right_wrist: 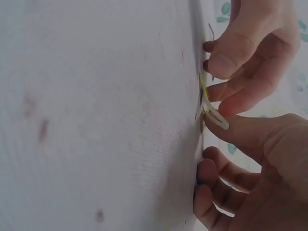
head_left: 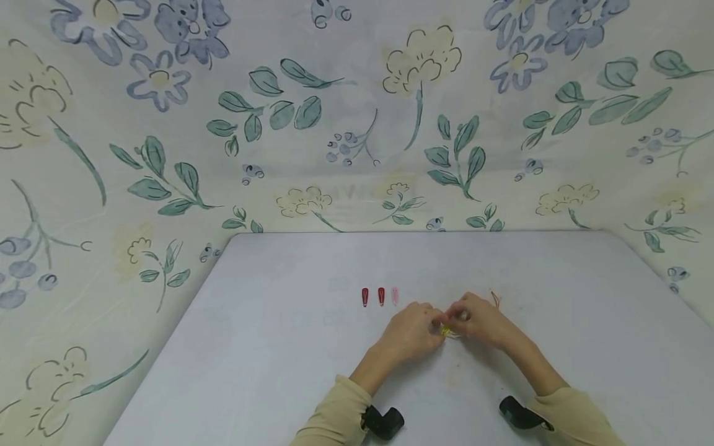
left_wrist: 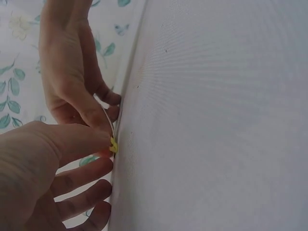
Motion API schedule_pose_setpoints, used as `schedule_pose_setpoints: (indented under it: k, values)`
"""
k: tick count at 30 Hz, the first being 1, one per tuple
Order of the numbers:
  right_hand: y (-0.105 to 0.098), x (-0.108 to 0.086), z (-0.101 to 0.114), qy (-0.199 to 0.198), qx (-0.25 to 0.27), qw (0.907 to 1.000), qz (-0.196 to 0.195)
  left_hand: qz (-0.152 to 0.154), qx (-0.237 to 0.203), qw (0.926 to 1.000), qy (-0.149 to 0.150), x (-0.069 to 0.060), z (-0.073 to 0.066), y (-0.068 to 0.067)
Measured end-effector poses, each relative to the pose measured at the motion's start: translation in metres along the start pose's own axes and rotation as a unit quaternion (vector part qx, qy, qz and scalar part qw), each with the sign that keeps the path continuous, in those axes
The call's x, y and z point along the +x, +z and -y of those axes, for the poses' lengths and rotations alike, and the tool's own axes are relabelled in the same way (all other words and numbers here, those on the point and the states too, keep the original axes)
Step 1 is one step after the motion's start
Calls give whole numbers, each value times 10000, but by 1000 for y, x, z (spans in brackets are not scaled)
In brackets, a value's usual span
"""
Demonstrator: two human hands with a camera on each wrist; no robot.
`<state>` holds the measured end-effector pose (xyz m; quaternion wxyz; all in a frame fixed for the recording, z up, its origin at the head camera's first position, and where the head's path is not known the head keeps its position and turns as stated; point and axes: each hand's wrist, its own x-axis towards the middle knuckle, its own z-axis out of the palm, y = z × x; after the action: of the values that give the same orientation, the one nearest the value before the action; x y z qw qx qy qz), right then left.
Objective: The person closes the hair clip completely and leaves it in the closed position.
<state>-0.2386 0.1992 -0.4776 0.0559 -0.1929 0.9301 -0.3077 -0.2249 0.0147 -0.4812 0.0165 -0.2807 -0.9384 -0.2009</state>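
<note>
A small white snap hair clip with a thin yellow strip beside it is between the two hands, low over the table. My left hand pinches at its yellow part with thumb and forefinger, the other fingers bent loosely. My right hand grips the pale part, whose rounded end shows against the right thumb. Fingertips of both hands meet and hide some of the clip. Beyond the left hand lie two red hair clips and a pink hair clip in a row.
A thin reddish-brown strand lies just beyond the right hand. The white table reaches back to a flower-printed cloth. Dark wrist-worn devices sit near both sleeves.
</note>
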Motion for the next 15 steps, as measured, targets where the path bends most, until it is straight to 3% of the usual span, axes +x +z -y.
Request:
schedule_pose_setpoints:
  k: [15]
  values:
    - [-1,1,0,-31,70,9996,288,-35,30,9999,138,-1,4,1]
